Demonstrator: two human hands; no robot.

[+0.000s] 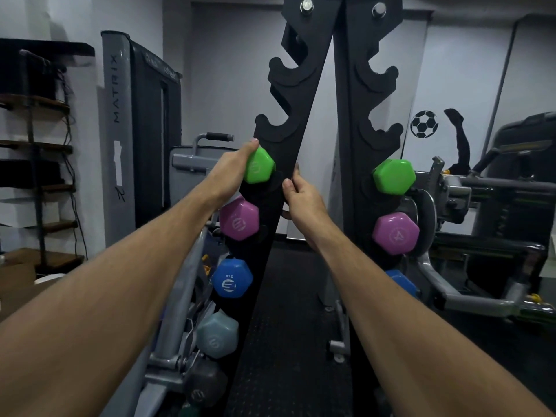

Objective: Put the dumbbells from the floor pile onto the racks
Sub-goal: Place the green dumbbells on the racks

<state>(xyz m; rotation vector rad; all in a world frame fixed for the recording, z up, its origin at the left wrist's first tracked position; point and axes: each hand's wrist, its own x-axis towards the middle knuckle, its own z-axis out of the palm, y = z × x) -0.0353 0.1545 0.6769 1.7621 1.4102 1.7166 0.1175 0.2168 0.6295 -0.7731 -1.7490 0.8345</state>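
Our left hand (231, 167) had its fingers wrapped around the green dumbbell (258, 165) at the rack (288, 152); our right hand (301, 200) pinched the rack's edge.

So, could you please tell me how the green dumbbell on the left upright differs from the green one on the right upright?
The left green dumbbell has the left hand curled round its end; the right green dumbbell sits in its cradle untouched. The left one sits slightly higher in the picture than the right one. Faint markings show on the left one's face; the right one's face looks plain. Both have bright green hexagonal heads and sit directly above a purple dumbbell.
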